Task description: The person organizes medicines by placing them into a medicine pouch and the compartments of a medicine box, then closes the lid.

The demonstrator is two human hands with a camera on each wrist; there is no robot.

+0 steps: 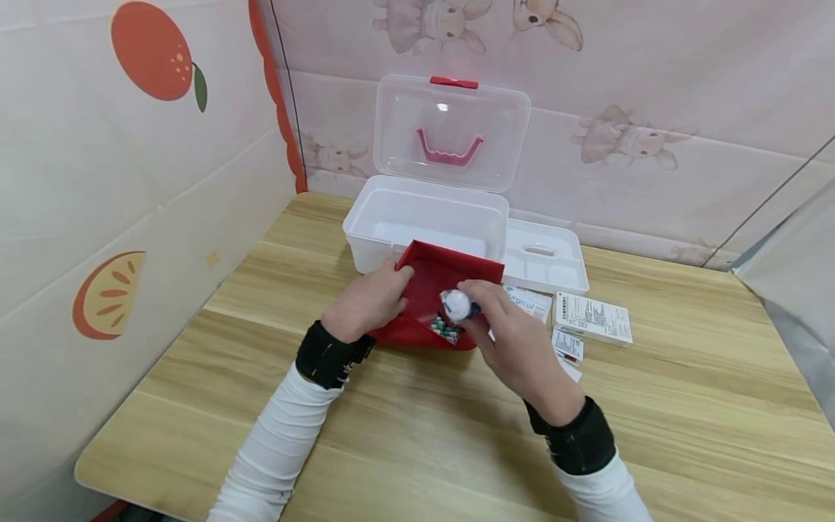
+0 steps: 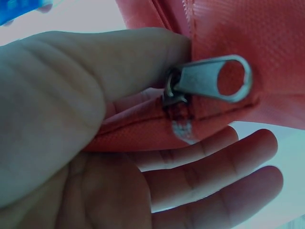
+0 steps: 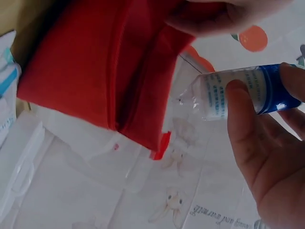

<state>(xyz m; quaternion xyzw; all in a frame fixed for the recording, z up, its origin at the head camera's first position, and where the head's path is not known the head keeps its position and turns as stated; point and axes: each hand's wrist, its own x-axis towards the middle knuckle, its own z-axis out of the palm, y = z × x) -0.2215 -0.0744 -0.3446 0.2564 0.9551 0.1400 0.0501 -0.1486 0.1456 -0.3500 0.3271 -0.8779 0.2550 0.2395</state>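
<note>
A red zippered pouch [image 1: 430, 279] is held with its mouth open over the table. My left hand [image 1: 370, 299] grips its left edge, the thumb on one side of the fabric and the fingers on the other. Beside that thumb, a metal zipper pull [image 2: 212, 78] shows in the left wrist view. My right hand [image 1: 515, 341] pinches a small bottle [image 3: 233, 93] with a blue and white label and clear plastic wrap, just over the pouch mouth. Green and white capsules in a pack [image 1: 446, 328] lie at the pouch's lower part.
Behind the pouch stands a white storage box [image 1: 365, 225] with its clear lid [image 1: 450, 109] raised. A white divided tray [image 1: 574, 264] lies right of it. A surgical box [image 1: 531, 301], a printed white carton [image 1: 593, 319] and small packets [image 1: 567, 346] lie on the wooden table [image 1: 704, 406].
</note>
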